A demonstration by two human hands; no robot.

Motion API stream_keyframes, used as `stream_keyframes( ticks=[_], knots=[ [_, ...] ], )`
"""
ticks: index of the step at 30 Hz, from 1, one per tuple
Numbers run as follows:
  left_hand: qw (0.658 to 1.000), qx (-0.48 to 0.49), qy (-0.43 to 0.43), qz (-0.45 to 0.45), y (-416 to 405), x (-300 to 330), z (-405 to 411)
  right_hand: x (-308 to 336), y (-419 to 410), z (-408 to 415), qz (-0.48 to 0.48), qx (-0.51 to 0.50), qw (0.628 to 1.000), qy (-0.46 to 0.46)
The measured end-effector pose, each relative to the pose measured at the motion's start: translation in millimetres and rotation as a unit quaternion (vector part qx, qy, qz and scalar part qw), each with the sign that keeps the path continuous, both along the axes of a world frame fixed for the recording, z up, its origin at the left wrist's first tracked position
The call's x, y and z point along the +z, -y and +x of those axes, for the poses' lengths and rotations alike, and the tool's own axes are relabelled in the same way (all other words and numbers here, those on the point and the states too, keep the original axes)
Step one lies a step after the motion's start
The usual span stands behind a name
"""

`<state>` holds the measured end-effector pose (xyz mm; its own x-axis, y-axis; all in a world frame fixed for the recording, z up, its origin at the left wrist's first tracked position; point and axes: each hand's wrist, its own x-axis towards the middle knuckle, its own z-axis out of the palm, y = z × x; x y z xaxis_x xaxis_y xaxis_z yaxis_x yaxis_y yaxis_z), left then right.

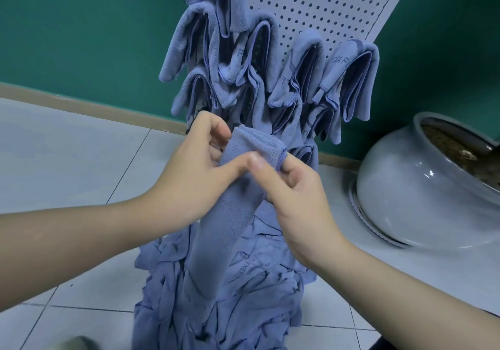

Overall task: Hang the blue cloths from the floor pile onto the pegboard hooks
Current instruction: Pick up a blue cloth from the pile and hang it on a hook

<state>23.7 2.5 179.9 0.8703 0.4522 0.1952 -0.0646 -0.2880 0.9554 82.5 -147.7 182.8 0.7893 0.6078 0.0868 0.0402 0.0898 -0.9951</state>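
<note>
Right of the grip, a glossy rounded grey pot (pixel 422 187) holds brown soil. Both hands, left hand (pixel 194 171) and right hand (pixel 292 192), pinch a folded terry blue cloth (pixel 232 203) above the crumpled floor pile (pixel 230 295), below the perforated pegboard (pixel 319 5).

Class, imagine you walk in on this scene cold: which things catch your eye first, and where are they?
First, the folded blue cloth at centre, gripped by the left hand and right hand above the floor pile. Behind it, hung cloths crowd the white pegboard. At right, a grey ceramic pot stands on the floor.
</note>
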Motion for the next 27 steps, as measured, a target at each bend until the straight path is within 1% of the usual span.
stream_keyframes(
  ticks=[2,5,10,15,19,22,27],
  knots=[
    [0.998,-0.023,-0.02,-0.053,-0.8,-0.8,0.9,4.1,0.0,0.0,0.002,-0.007,1.0,0.007],
    [0.99,-0.093,-0.03,-0.101,-1.2,2.2,1.2,9.5,-1.5,3.2,0.006,-0.028,1.0,0.009],
    [0.965,-0.178,-0.083,-0.173,0.5,-0.4,1.5,19.9,-1.2,9.8,0.039,-0.028,0.998,-0.05],
    [0.959,-0.199,-0.103,-0.177,11.0,-2.1,3.8,30.9,0.1,16.6,0.065,-0.014,0.992,-0.105],
    [0.957,-0.199,-0.126,-0.17,15.0,-3.5,3.5,45.6,4.8,25.9,0.089,-0.005,0.991,-0.103],
    [0.951,-0.202,-0.166,-0.162,17.4,-7.1,0.9,57.0,11.2,36.2,0.094,-0.022,0.991,-0.093],
    [0.935,-0.216,-0.243,-0.139,19.0,-19.1,-7.9,71.3,28.0,59.5,0.145,-0.057,0.983,-0.094]
  ],
)
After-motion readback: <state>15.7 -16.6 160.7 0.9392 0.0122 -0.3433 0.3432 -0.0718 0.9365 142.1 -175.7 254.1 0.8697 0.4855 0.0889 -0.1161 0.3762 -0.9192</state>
